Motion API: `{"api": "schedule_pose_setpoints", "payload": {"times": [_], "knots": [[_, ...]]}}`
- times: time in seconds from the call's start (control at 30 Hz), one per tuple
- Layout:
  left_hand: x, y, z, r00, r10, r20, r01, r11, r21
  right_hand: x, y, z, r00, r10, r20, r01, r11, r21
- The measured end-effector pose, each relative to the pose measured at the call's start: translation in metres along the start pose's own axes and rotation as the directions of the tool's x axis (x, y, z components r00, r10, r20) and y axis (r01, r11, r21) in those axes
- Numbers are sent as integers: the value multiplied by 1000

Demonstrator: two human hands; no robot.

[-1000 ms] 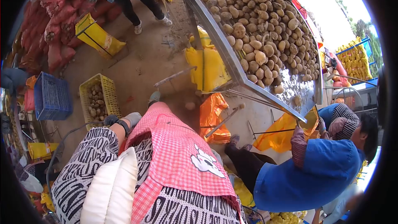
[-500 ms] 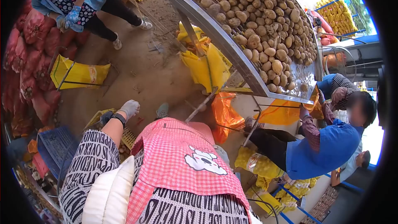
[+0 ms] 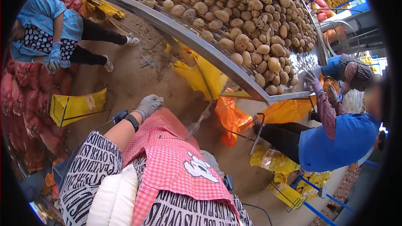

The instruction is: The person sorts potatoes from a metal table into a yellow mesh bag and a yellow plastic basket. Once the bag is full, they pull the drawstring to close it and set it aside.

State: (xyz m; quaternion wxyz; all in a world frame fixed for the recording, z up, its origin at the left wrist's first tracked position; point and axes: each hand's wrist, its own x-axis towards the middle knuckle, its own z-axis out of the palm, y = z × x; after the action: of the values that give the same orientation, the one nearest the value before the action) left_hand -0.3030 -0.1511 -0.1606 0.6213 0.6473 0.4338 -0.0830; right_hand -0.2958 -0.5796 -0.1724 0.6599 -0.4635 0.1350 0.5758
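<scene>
My left hand (image 3: 148,105), in a grey glove with a black watch above it, hangs just beyond the pink checked apron (image 3: 180,159). Its fingers are curled together, and nothing shows between them. Part of my right hand (image 3: 212,161), also grey-gloved, shows past the apron's right edge; its fingers are hidden. Ahead, many potatoes (image 3: 251,29) lie on a slatted metal sorting table (image 3: 180,23). Below the table's rim hang yellow bags (image 3: 201,75) and an orange bag (image 3: 232,117).
A co-worker in a blue vest (image 3: 335,146) stands at the table's right end. Another person in blue sleeves (image 3: 46,33) stands at the left by stacked red sacks (image 3: 31,100). A yellow bag on a metal frame (image 3: 77,106) stands on the floor (image 3: 134,81).
My left hand has moved right and slightly up, towards the apron. My view has shifted, so the table fills more of the top. The blue-vested co-worker's hands have lifted off the orange bag.
</scene>
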Motion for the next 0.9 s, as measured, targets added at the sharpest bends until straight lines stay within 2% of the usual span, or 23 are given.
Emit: {"api": "schedule_pose_setpoints", "payload": {"times": [0.03, 0.1, 0.13, 0.2, 0.3, 0.4, 0.53, 0.67, 0.77, 0.87, 0.9], "knots": [[8, 22, 8, 1000, -3, 18, 3, 1000, 18, -3, 9, 9, 998, 11, -67, -11, 1000, -14], [32, 64, 32, 988, -85, 129, 60, 981, 184, -7, 17, 27, 976, 39, -217, -48, 998, -38], [56, 68, 47, 984, -92, 153, 59, 976, 207, -6, 20, 38, 962, 41, -271, -52, 998, -32], [127, 51, 74, 924, -217, 316, 213, 976, 48, 4, 25, 59, 926, 34, -376, -41, 999, -11], [300, -107, 109, 904, 167, 394, -77, 969, -235, 29, 47, 87, 862, 57, -503, -46, 998, 34], [286, -6, 127, 960, 43, 276, -83, 988, 133, 45, 57, 116, 817, 80, -572, -22, 994, 108], [321, -8, 139, 958, 1, 287, -73, 968, 239, 66, 89, 144, 722, 158, -673, -76, 986, 150], [335, -7, 147, 935, 11, 355, -83, 979, 188, 77, 90, 168, 683, 148, -716, -65, 988, 142], [319, 20, 159, 900, 92, 425, -132, 989, 66, 81, 68, 192, 685, 49, -727, -16, 999, 51], [289, 60, 160, 824, 178, 538, -143, 984, -105, 86, 15, 210, 683, -219, -697, 104, 973, -204], [276, 72, 154, 787, 193, 586, -117, 979, -166, 88, -19, 215, 654, -330, -681, 178, 942, -286]]}}
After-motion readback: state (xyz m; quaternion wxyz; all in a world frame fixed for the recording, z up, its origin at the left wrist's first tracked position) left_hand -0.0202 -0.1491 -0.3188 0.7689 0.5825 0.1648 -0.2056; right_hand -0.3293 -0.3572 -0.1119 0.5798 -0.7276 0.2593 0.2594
